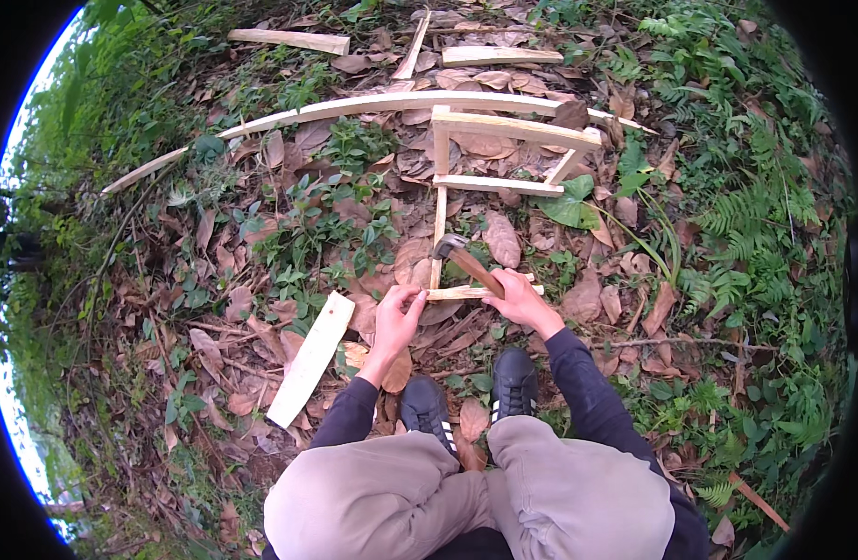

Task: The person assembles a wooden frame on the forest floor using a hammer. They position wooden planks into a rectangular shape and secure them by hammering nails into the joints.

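A wooden frame of pale strips (518, 127) lies on the leaf-covered ground ahead of me. One thin strip (439, 217) runs from it toward me and meets a short cross slat (462, 293) at its near end. My left hand (397, 324) is at the slat's left end, thumb and forefinger pinched together; whatever is between them is too small to make out. Wrapped round the wooden handle of a hammer (474, 265) is my right hand (519, 301), over the slat's right part. The hammer's dark metal head hangs just above the joint of strip and slat.
A flat pale board (312, 359) lies left of my left hand. Beyond the frame stretches a long curved-looking strip (354, 105), with loose wood pieces (502, 56) farther back. Dry leaves, low green plants and ferns (737, 215) surround everything. My shoes (515, 381) stand close to the slat.
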A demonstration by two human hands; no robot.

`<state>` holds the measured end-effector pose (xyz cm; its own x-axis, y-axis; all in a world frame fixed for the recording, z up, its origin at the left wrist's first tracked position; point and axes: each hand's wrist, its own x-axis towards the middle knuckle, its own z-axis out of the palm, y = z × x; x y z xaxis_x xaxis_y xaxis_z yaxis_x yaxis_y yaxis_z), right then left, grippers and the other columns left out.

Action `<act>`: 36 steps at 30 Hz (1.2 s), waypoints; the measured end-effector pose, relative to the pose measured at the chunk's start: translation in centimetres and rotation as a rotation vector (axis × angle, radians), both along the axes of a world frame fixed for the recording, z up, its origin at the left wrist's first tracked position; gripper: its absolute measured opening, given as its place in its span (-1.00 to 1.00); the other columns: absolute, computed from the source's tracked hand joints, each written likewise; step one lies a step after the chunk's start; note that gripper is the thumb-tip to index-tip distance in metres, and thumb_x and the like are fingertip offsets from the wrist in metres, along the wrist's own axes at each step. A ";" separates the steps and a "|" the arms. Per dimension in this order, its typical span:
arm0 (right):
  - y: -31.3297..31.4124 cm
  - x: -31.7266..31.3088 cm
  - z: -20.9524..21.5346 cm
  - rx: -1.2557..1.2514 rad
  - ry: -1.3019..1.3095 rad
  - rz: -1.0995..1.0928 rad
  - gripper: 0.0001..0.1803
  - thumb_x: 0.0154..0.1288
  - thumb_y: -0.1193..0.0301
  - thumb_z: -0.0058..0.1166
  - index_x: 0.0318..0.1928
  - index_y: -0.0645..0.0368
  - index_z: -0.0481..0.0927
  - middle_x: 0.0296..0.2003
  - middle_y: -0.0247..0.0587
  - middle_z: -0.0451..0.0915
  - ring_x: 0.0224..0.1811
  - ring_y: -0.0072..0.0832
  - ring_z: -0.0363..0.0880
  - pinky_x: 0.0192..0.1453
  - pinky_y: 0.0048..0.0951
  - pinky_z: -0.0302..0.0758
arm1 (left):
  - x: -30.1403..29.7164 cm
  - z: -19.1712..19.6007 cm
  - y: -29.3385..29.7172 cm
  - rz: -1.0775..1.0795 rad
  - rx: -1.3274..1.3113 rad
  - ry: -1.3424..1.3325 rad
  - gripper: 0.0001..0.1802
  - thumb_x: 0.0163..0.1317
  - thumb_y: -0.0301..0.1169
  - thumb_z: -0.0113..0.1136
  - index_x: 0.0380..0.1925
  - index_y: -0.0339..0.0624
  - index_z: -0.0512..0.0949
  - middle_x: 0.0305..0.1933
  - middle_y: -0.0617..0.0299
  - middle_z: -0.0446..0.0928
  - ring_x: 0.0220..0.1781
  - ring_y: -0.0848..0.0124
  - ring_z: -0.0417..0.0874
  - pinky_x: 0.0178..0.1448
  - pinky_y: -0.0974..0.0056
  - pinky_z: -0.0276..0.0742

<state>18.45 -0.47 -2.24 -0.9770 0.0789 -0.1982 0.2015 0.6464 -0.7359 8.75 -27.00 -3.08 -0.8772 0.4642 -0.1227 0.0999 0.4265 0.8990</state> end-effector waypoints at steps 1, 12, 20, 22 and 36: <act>0.1 0.1 -0.2 -0.011 0.025 -0.026 -0.60 0.12 0.42 0.43 -0.16 0.31 0.49 -0.28 0.08 0.53 -0.17 0.10 0.54 -0.06 -0.01 0.45 | 0.1 0.0 0.5 -0.076 0.032 0.083 -0.81 0.34 -0.42 0.33 -0.16 -0.33 0.69 -0.10 0.10 0.70 -0.20 0.30 0.70 -0.11 0.27 0.62; -0.7 0.3 1.3 -0.047 0.129 -0.083 -0.65 0.14 0.49 0.39 -0.12 0.37 0.55 -0.30 0.05 0.52 -0.22 0.06 0.55 -0.11 -0.10 0.48 | 0.5 -1.3 0.1 -0.165 0.006 0.302 -0.85 0.28 -0.50 0.33 -0.18 -0.31 0.70 -0.10 0.07 0.75 -0.06 0.15 0.73 0.06 0.14 0.65; -0.1 1.0 0.4 -0.016 0.181 -0.119 -0.66 0.16 0.43 0.40 -0.16 0.36 0.55 -0.27 0.05 0.54 -0.20 0.07 0.56 -0.10 -0.10 0.48 | -0.6 -1.5 0.6 0.351 0.319 -0.328 -0.62 0.63 -0.21 -0.12 -0.28 -0.28 0.45 -0.45 0.15 0.55 -0.41 0.40 0.65 -0.29 0.25 0.58; 0.0 1.5 -0.3 -0.003 0.165 -0.180 -0.60 0.13 0.39 0.43 -0.14 0.35 0.52 -0.26 0.06 0.55 -0.18 0.05 0.57 -0.07 -0.08 0.49 | -0.9 -2.1 0.3 0.238 0.202 -0.293 -0.60 0.66 -0.15 -0.25 -0.30 -0.22 0.33 -0.44 0.17 0.49 -0.45 0.35 0.61 -0.34 0.21 0.52; 1.3 1.2 0.6 0.162 -0.057 -0.302 -0.49 -0.04 0.54 0.48 -0.13 0.23 0.41 -0.24 0.07 0.63 -0.08 0.15 0.63 -0.07 0.04 0.52 | -4.2 0.2 4.6 -0.130 -0.388 -0.075 -0.43 0.00 -0.24 0.57 -0.28 -0.25 0.33 -0.34 0.04 0.64 -0.31 0.16 0.73 -0.17 0.10 0.64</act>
